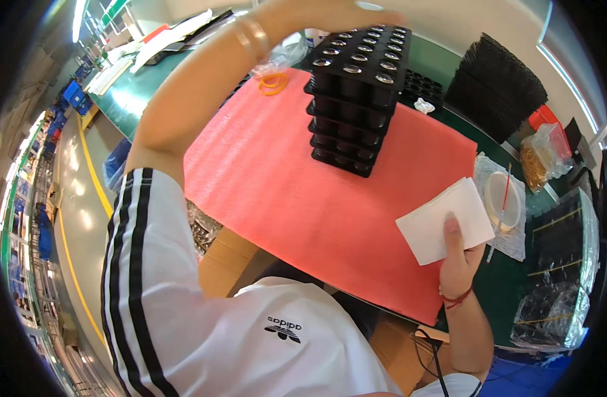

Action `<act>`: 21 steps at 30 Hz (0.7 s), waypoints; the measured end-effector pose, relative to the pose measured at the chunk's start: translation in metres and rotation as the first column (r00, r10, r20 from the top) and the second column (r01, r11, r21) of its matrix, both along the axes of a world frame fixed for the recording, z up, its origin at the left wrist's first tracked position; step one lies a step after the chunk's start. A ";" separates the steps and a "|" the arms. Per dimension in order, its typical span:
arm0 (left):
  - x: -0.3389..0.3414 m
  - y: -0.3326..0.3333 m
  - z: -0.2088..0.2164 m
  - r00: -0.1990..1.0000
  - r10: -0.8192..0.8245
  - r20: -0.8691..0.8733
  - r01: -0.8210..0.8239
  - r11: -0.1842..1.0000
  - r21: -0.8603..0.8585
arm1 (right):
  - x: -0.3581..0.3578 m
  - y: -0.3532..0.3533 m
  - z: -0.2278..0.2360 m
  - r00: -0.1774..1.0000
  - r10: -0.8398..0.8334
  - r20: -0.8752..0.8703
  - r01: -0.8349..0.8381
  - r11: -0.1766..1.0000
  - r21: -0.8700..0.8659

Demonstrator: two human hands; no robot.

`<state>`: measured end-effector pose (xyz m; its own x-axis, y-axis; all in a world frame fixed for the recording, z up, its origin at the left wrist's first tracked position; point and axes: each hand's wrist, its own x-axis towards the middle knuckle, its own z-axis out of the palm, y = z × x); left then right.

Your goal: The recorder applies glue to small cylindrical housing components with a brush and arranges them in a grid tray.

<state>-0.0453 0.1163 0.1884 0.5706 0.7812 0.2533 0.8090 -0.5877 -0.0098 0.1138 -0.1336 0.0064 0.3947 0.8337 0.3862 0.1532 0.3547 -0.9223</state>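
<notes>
A tall stack of black plastic trays (pixel 346 126) stands toward the far side of a pink foam mat (pixel 283 198). Shiny round pieces (pixel 355 68) sit in rows in the top tray. My left hand (pixel 336 14) reaches over the far part of that tray, partly cut off by the upper edge and blurred. A pale oval spot shows on or by it, and its fingertips cannot be made out. On the right, my right hand (pixel 459 261) grips a wad of square white paper sheets (pixel 442 221), thumb on top, above the mat's right part.
Beside the mat's right edge are a white roll (pixel 502 202), a thin red stick (pixel 507 188) and clear plastic. Farther back stand a pile of black trays (pixel 495 83) and a bag of orange bands (pixel 541 155). A yellow rubber band (pixel 273 84) lies at the far left.
</notes>
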 end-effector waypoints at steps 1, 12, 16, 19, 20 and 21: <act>-0.006 -0.004 0.001 0.983 -0.038 -0.181 0.060 0.992 0.114 | 0.003 -0.001 -0.003 0.999 0.035 0.012 -0.034 0.999 -0.018; -0.103 0.075 -0.159 0.979 0.205 -0.025 -0.199 0.970 0.139 | 0.006 0.000 0.012 0.980 -0.179 0.089 0.168 0.978 0.122; -0.119 0.100 -0.190 0.990 -0.092 0.109 0.056 0.954 0.293 | 0.026 0.004 0.023 0.896 -0.368 0.249 0.289 0.908 0.303; -0.142 0.131 -0.207 0.993 -0.051 0.102 0.015 0.946 0.324 | 0.054 0.009 0.044 0.656 -0.594 0.465 0.425 0.800 0.423; -0.146 0.131 -0.204 0.995 -0.032 0.097 0.000 0.950 0.311 | 0.066 0.007 0.049 0.551 -0.640 0.536 0.451 0.769 0.454; -0.147 0.134 -0.204 0.996 -0.015 0.092 -0.013 0.956 0.294 | 0.082 0.002 0.054 0.434 -0.671 0.601 0.473 0.738 0.482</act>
<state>-0.1924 0.2507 -0.0158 0.5346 0.6638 0.5231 0.8141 -0.5707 -0.1078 0.1953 -0.1317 0.0605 0.2698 0.3792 0.8851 0.9413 0.0897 -0.3254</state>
